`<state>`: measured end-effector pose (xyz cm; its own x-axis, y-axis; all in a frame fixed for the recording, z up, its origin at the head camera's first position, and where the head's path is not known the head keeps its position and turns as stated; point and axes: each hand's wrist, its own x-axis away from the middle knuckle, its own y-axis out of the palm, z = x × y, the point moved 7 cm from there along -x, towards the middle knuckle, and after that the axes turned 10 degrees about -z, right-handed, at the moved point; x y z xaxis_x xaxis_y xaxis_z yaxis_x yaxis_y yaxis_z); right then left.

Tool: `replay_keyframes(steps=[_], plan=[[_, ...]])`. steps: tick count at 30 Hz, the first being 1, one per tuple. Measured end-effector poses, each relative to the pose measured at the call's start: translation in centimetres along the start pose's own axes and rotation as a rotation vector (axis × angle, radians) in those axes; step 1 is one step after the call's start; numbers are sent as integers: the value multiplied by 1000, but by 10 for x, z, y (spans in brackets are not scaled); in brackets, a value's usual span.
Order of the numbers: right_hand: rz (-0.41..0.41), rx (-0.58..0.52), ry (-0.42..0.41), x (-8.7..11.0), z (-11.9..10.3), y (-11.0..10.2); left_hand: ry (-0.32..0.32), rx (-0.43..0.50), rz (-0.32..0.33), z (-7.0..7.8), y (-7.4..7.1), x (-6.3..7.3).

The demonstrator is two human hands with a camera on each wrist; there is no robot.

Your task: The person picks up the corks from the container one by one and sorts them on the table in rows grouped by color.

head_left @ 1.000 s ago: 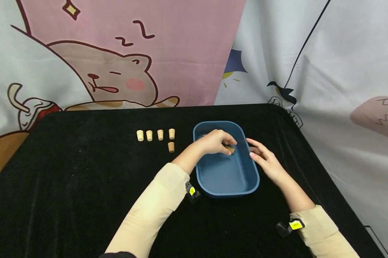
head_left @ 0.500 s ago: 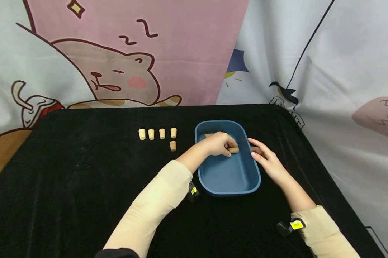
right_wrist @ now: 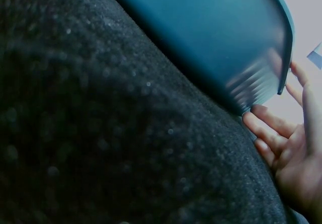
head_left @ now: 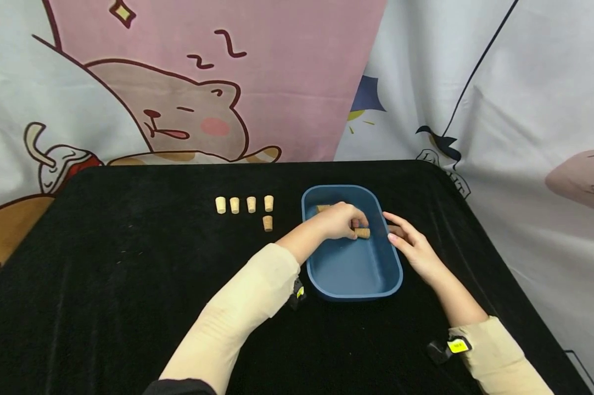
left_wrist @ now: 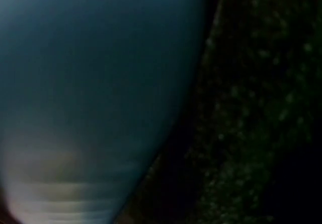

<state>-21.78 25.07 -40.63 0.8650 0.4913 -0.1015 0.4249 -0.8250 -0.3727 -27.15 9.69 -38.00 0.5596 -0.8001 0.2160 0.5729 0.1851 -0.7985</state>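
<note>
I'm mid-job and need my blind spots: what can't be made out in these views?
Head: too small to tell whether the left grip pinches the cork beside it.
Head: that grip hides part of the tray.
Left wrist: too dark and blurred to make out any cork.
Right wrist: the tray wall hides its inside; the frame edge crops the right grip.

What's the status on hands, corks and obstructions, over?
Left hand inside blue bin, at cork. Right hand touching bin's outer side. Five corks on cloth. Nothing visibly blocking.
</note>
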Motion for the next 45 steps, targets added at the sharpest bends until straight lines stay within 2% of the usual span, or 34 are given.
replay_keyframes(steps=[9,13,17,23,29,35,40,45], plan=[[4,-5,-25,1,1,-1,56,5,-86,5,6,-2],[6,-15,-33,1,1,0,44,21,-80,4,5,-1],[2,-14,-27,0,0,2,39,72,-12,1,-3,3],[-4,-14,-33,-1,0,2,88,164,114,2,-19,13],[-8,-5,-16,-3,-2,2,129,212,222,6,-33,30],[-9,1,-36,-2,-2,1,144,218,335,16,-45,51],[-1,0,-33,1,-1,1,151,187,382,25,-50,67],[3,-3,-17,1,0,1,164,171,433,27,-54,85]])
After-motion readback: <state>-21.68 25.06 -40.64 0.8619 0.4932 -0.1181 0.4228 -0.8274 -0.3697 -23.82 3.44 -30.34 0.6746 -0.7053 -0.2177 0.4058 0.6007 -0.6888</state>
